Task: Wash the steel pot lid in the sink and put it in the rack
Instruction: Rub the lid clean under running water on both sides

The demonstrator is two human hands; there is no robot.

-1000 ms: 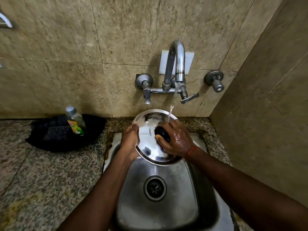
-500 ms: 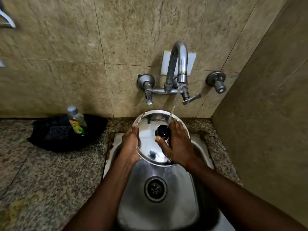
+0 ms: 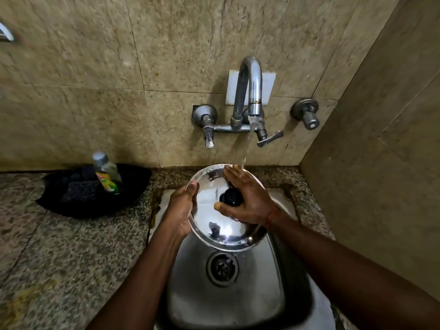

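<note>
A round steel pot lid [image 3: 215, 225] with a black knob [image 3: 231, 196] is held tilted over the steel sink [image 3: 226, 306], its top face toward me. My left hand [image 3: 181, 210] grips the lid's left rim. My right hand [image 3: 247, 198] lies flat across the lid's upper right, fingers spread around the knob, fingertips near the far rim. Water from the tap [image 3: 250, 91] falls onto my right fingers. No rack is in view.
A dish soap bottle [image 3: 107, 172] stands in a black tray [image 3: 71, 201] with a dark scrub pad on the granite counter [image 3: 59, 258] to the left. Tiled walls close the back and right. The sink drain [image 3: 222, 267] lies below the lid.
My right hand has slid from the knob up the lid toward its far rim, into the water stream. The lid stays in my left hand, now lower and nearer to me.
</note>
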